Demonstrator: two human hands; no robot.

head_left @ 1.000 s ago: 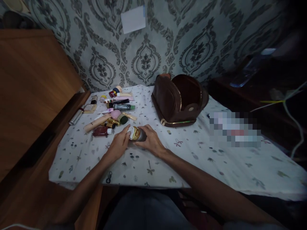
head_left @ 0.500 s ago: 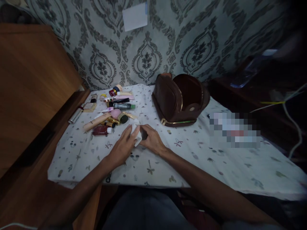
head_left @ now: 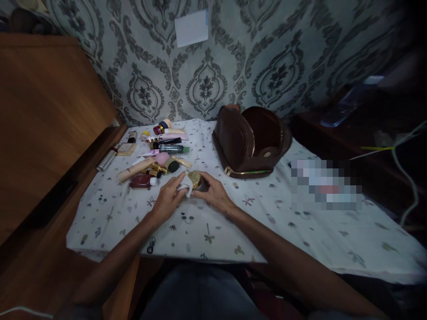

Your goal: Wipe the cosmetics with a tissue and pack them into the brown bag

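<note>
Near the middle of the patterned white cloth (head_left: 207, 235), my right hand (head_left: 215, 192) is closed around a small jar with a gold lid (head_left: 194, 178). My left hand (head_left: 169, 198) pinches a white wipe (head_left: 185, 186) against the jar's left side. Just beyond my left hand lie several cosmetics, among them a dark red bottle with a white cap (head_left: 140, 181), a pink sponge (head_left: 162, 158) and a green-capped tube (head_left: 171, 149). A brown bag (head_left: 233, 138) stands open behind and to the right of my hands.
A wooden panel (head_left: 50, 102) rises at the left. Patterned wallpaper (head_left: 207, 84) with a white card (head_left: 191, 29) is behind the table. A blurred-out item lies on the right, with a cable (head_left: 412, 178) beyond it.
The jar's gold lid has come into view between my hands. The wipe has shifted left and down off the top, and my hands are slightly further apart.
</note>
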